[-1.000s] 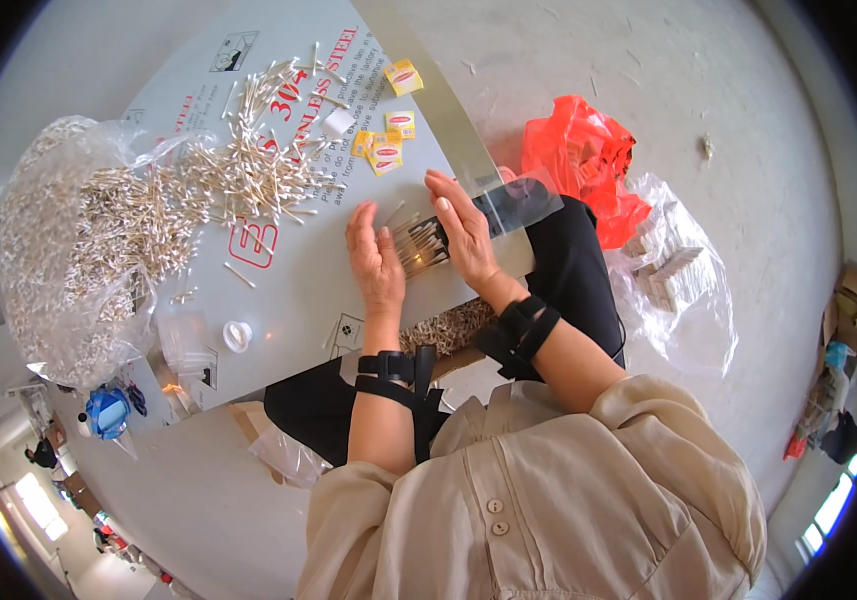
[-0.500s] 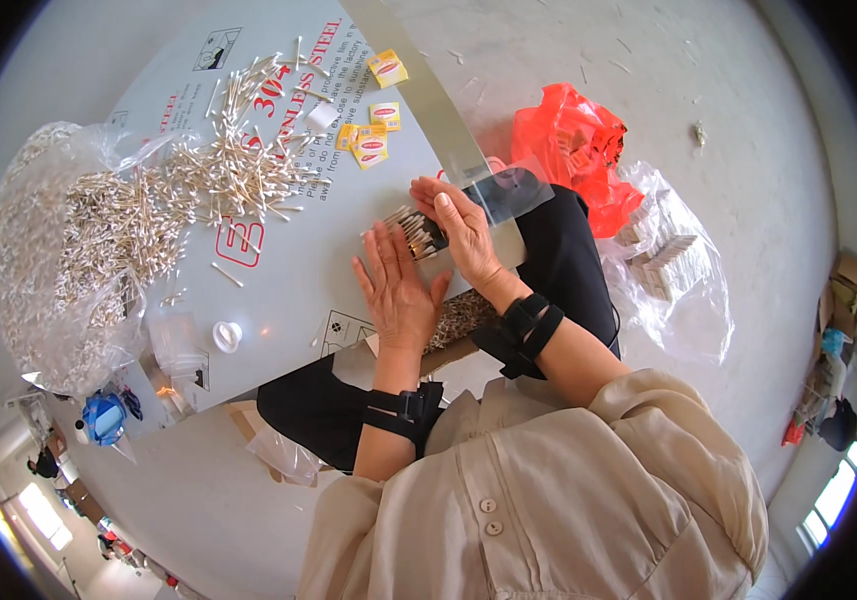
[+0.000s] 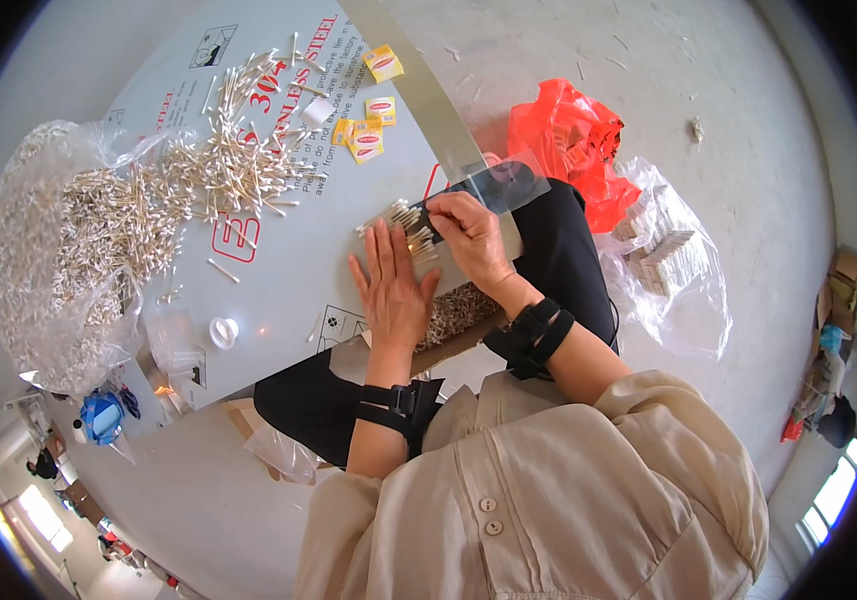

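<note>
A small row of cotton swabs (image 3: 406,215) lies on the metal-sheet tabletop between my hands. My left hand (image 3: 396,290) rests flat along the near left side of the swabs, fingers stretched out. At their right end my right hand (image 3: 472,243) is closed, thumb and fingers curled together; what it pinches, if anything, is hidden. A dark, see-through plastic sheet (image 3: 497,188) lies just beyond the right hand, at the table's edge. Under my wrists, a cardboard box of more cotton swabs (image 3: 461,318) sits below the table edge.
A large clear bag of swabs (image 3: 79,230) spills a loose heap (image 3: 239,165) across the table (image 3: 289,270). Several small yellow packets (image 3: 366,142) and a white round cap (image 3: 224,333) lie there. A red bag (image 3: 569,140) and a clear bag of white packs (image 3: 671,258) are at right.
My right hand has gone from flat and stretched to curled closed at the swabs' right end. The left hand stays flat in nearly the same place.
</note>
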### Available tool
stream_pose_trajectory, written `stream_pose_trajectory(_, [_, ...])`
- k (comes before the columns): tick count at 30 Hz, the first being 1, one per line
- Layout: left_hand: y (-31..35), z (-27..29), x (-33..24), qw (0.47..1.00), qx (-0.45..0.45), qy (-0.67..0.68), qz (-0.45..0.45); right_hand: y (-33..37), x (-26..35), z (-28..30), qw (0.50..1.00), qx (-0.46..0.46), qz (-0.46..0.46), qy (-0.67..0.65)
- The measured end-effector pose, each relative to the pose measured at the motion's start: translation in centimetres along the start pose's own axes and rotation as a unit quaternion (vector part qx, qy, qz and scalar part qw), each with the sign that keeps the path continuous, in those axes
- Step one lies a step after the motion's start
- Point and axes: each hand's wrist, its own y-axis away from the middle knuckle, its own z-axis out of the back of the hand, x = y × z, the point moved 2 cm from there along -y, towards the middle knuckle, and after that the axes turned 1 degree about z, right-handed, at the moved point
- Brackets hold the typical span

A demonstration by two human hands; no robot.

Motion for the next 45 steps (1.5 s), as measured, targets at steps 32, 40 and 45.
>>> stream_pose_trajectory(32, [-4.0, 2.5, 4.6, 0.995, -0.061, 0.071, -0.016, -0.7, 1.6, -0.2, 0.94, 0.145, 0.174, 0.255])
stream_pose_trajectory(40, [-3.5, 2.9, 4.3, 0.994, -0.074, 0.08, -0.023, -0.4, 1.4, 0.2, 0.947, 0.151, 0.181, 0.217])
stream_pose_trajectory(45, [-3.7, 2.7, 4.1, 0.994, -0.097, 0.049, -0.016, -0.2, 1.8, 0.0, 0.947, 0.153, 0.182, 0.215])
